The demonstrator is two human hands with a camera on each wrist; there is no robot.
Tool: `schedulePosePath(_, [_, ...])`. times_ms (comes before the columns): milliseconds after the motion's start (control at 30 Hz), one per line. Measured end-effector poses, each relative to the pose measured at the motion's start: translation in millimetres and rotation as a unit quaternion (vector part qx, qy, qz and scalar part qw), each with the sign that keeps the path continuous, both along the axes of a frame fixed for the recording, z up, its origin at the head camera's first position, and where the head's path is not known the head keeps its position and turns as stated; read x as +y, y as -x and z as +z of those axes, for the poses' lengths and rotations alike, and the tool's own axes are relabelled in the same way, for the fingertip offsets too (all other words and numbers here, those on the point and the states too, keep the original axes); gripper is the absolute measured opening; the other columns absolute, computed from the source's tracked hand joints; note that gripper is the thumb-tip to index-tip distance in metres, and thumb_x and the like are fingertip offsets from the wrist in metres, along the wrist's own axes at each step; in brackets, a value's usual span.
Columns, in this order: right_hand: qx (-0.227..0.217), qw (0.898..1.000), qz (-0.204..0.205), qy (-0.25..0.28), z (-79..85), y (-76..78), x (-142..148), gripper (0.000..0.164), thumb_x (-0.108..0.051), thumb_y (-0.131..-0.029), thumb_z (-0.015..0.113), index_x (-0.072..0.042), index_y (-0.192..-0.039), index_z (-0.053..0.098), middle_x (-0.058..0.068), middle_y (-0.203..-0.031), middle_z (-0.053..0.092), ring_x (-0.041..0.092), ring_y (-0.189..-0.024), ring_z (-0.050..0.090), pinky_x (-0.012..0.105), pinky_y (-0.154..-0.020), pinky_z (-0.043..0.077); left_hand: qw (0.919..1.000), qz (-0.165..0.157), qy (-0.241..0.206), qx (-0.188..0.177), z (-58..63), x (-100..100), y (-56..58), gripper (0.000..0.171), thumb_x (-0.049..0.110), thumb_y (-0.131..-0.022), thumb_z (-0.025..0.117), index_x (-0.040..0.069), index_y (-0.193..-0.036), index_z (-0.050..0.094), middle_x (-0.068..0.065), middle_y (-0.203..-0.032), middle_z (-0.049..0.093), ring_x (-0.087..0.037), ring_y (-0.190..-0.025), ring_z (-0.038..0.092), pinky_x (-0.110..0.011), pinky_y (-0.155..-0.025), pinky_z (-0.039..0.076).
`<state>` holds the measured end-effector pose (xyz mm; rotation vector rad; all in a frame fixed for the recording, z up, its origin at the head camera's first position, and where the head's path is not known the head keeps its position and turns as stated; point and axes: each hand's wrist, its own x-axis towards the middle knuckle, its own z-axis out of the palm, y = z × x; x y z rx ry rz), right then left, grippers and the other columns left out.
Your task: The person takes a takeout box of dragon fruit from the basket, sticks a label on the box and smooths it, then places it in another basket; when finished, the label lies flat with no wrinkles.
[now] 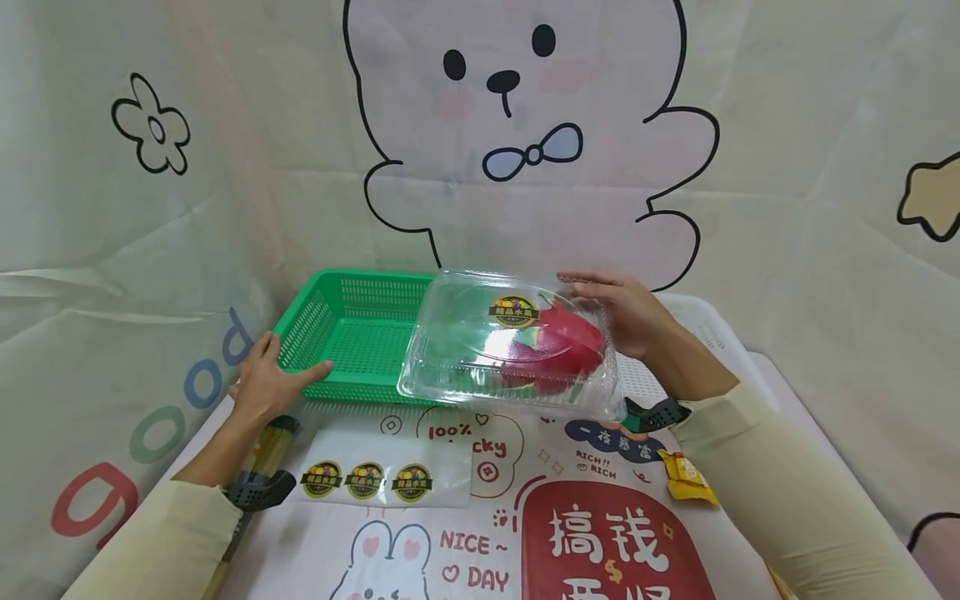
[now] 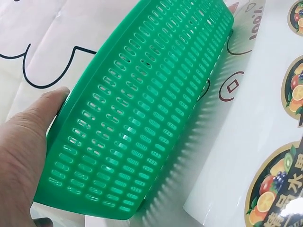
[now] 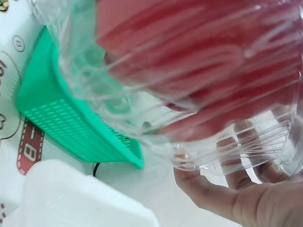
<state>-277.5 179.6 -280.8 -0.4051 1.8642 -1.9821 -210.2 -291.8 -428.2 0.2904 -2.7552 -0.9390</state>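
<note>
A clear plastic box (image 1: 453, 333) with a round fruit label on its lid hangs over the right part of a green basket (image 1: 367, 354). Inside the box lies a red dragon fruit (image 1: 558, 346) with green tips, toward the right end. My right hand (image 1: 626, 317) grips the box's right end; in the right wrist view its fingers (image 3: 203, 189) curl under the ribbed plastic. At the basket's front left corner, my left hand (image 1: 266, 379) holds the rim, thumb along the front edge. The slotted wall of the basket fills much of the left wrist view.
Behind my right arm is a white basket (image 1: 705, 329). In front of the green basket lies a sheet of round labels (image 1: 367, 471). A yellow wrapper (image 1: 686, 479) is beside my right forearm. Under my left wrist is a tape-like roll (image 1: 272, 446). Printed cloth hangs behind.
</note>
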Motion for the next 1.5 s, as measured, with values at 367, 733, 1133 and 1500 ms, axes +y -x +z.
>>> schedulePosePath(367, [-0.013, 0.999, 0.006, 0.033, -0.6, 35.0, -35, 0.040, -0.020, -0.095, 0.062, -0.014, -0.134, 0.056, 0.015, -0.133, 0.047, 0.034, -0.116, 0.054, 0.049, -0.081, 0.051, 0.9999, 0.008, -0.012, 0.007, -2.7, -2, 4.0, 0.116, 0.065, -0.078, 0.066, -0.005, -0.152, 0.010, -0.026, -0.156, 0.005, -0.057, -0.134, 0.009, -0.080, -0.090, 0.007])
schedulePosePath(733, [-0.034, 0.998, 0.006, 0.060, -17.1, 69.1, -74, 0.039, -0.018, -0.097, 0.057, -0.007, -0.135, 0.054, 0.018, -0.131, 0.048, 0.036, -0.118, 0.049, 0.049, -0.082, 0.051, 1.0000, 0.003, 0.002, 0.004, -0.2, -2, 2.4, 0.113, 0.063, -0.080, 0.065, -0.005, -0.151, 0.009, -0.026, -0.156, 0.004, -0.057, -0.134, 0.008, -0.081, -0.089, 0.008])
schedulePosePath(1133, [-0.041, 0.998, 0.004, 0.039, -49.6, 99.7, -119, 0.044, -0.017, -0.097, 0.058, -0.007, -0.139, 0.051, 0.014, -0.132, 0.051, 0.036, -0.116, 0.052, 0.050, -0.082, 0.051, 1.0000, -0.003, -0.006, 0.005, 0.6, -2, 0.3, 0.113, 0.062, -0.081, 0.066, -0.006, -0.151, 0.009, -0.026, -0.155, 0.005, -0.057, -0.134, 0.009, -0.082, -0.089, 0.008])
schedulePosePath(1500, [-0.046, 0.999, -0.005, -0.002, -79.7, 117.8, -152, 0.038, -0.013, -0.097, 0.058, -0.005, -0.133, 0.058, 0.009, -0.132, 0.050, 0.031, -0.113, 0.053, 0.046, -0.084, 0.051, 0.9997, -0.008, -0.022, -0.002, -0.6, -3, 0.4, 0.113, 0.061, -0.081, 0.066, -0.005, -0.152, 0.007, -0.025, -0.156, 0.002, -0.056, -0.135, 0.006, -0.083, -0.088, 0.006])
